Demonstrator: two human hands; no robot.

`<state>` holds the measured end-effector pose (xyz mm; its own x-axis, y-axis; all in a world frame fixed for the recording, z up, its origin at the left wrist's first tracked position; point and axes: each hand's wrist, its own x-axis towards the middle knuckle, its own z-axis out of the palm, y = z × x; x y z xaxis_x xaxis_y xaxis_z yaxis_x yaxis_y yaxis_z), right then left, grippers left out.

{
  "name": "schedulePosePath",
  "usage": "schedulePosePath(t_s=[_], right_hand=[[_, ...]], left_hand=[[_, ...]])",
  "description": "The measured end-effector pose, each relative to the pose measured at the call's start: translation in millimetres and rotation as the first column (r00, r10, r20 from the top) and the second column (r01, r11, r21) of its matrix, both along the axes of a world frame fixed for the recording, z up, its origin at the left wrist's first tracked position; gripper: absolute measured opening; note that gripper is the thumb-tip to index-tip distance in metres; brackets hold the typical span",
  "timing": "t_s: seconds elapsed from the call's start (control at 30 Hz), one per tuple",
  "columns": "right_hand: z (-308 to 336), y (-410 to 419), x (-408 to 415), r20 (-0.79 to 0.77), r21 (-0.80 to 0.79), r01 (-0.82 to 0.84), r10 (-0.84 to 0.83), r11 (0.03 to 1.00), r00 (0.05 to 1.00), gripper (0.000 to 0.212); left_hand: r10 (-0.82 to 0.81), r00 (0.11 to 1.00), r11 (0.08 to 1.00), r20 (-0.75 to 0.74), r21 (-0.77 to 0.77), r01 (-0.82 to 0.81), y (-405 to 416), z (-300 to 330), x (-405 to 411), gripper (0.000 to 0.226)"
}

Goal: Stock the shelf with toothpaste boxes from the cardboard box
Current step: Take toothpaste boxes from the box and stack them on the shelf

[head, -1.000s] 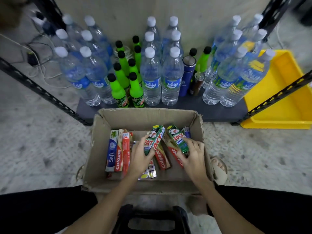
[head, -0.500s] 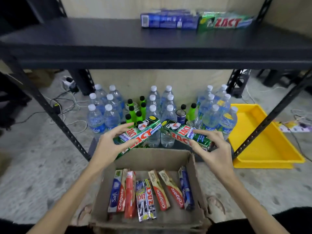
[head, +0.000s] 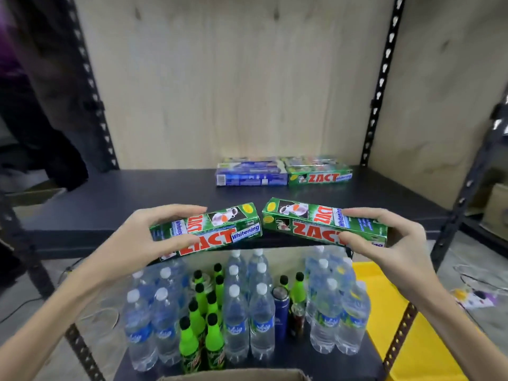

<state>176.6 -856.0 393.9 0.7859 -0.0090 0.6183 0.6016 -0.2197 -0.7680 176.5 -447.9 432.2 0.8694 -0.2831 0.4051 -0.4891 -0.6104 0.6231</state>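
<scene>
Few boxes (head: 283, 173) on shelf (head: 137, 193) already, my left grip (head: 143, 237) & right grip (head: 384, 243) each hold one Zact box, rest unseen.

We hold two toothpaste boxes side by side over the shelf's (head: 110, 199) near edge, one in our left hand (head: 143, 237), one in our right hand (head: 384, 243). Stocked boxes (head: 283, 176) lie far back on it. Bottles (head: 233, 312) stand below, the cardboard box (head: 233, 375) nearest.
</scene>
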Motion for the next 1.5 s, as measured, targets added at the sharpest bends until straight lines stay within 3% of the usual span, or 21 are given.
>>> schedulePosePath(t_s=[0.17, 0.5, 0.63, 0.73, 0.83, 0.9, 0.97, 1.07, 1.13, 1.2, 1.33, 1.5], right_hand=[[44, -15, 73, -0.014, 0.029, -0.024, 0.024, 0.999, 1.0, 0.031], [68, -54, 274, -0.196, -0.01, -0.031, 0.029, 0.999, 0.98, 0.031], [75, -66, 325, -0.299, -0.072, -0.081, 0.056, 0.994, 0.953, 0.035], [75, -66, 344, -0.377, -0.1, -0.147, 0.099, 0.984, 0.921, 0.042], [69, -67, 355, -0.405, -0.217, -0.136, 0.038, 0.967, 0.913, 0.04], [66, -68, 362, -0.383, -0.245, -0.117, 0.015, 0.962, 0.924, 0.04], [63, -69, 370, -0.278, -0.329, -0.049, -0.048, 0.943, 0.959, 0.04], [61, -71, 381, 0.014, -0.615, 0.22, -0.269, 0.757, 0.963, 0.045], [59, -67, 380, 0.105, -0.681, 0.302, -0.319, 0.667, 0.942, 0.05], [59, -64, 376, 0.133, -0.693, 0.33, -0.336, 0.64, 0.932, 0.054], [60, -63, 364, 0.158, -0.665, 0.363, -0.352, 0.653, 0.922, 0.063], [48, -44, 315, 0.125, -0.508, 0.363, -0.35, 0.781, 0.928, 0.071]], left_hand=[[-0.01, 0.996, 0.996, 0.086, 0.086, 0.003, -14, 44, 79, 0.037], [0.111, 0.993, 0.948, 0.04, 0.297, -0.118, -41, 50, 300, 0.04], [0.157, 0.985, 0.9, 0.075, 0.4, -0.174, -60, 52, 347, 0.043], [0.154, 0.971, 0.854, 0.183, 0.47, -0.224, -68, 47, 365, 0.042], [0.142, 0.966, 0.843, 0.218, 0.485, -0.233, -69, 35, 372, 0.054], [0.102, 0.952, 0.862, 0.288, 0.452, -0.229, -71, 28, 372, 0.054], [0.08, 0.925, 0.887, 0.372, 0.397, -0.237, -77, 25, 371, 0.039], [0.139, 0.908, 0.886, 0.395, 0.359, -0.292, -86, 27, 373, 0.036], [0.175, 0.915, 0.866, 0.363, 0.385, -0.318, -91, 28, 369, 0.038], [0.202, 0.92, 0.867, 0.336, 0.376, -0.328, -92, 28, 361, 0.044], [0.274, 0.919, 0.923, 0.284, 0.19, -0.334, -97, 27, 339, 0.054], [0.206, 0.945, 0.976, 0.256, -0.123, -0.179, -107, 23, 300, 0.042]])
